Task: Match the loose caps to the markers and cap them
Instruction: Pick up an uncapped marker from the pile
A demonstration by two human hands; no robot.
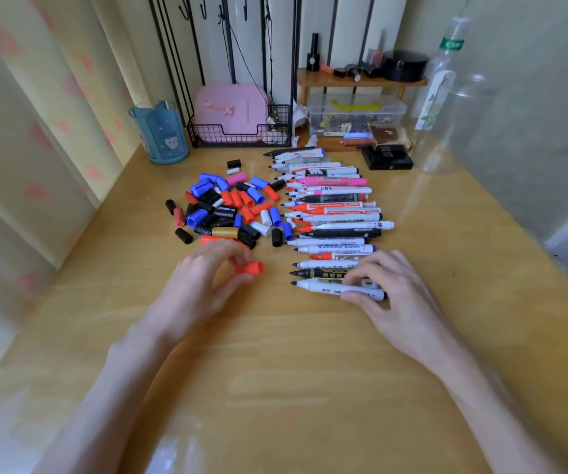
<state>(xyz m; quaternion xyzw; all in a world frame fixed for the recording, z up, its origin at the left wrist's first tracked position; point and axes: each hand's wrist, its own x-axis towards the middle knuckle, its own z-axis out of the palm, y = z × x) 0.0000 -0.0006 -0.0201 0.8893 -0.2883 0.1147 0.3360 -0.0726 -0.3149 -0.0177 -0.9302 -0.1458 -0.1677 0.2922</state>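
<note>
A heap of loose caps (227, 208) in blue, red, black, white and pink lies on the wooden desk (310, 371). To its right, a row of uncapped markers (333, 217) lies side by side, tips pointing left. My left hand (203, 285) pinches a red cap (250, 268) just below the heap. My right hand (395, 295) grips the nearest white marker (327, 288) at its rear end, thumb under and fingers over the barrel; its dark tip points left.
A blue cup (161, 131) stands at the back left by a black wire basket (238, 131) with a pink case. A clear plastic box (357, 112), a small wooden shelf (361, 80), a black box (386, 158) and a clear bottle (440, 87) crowd the back right.
</note>
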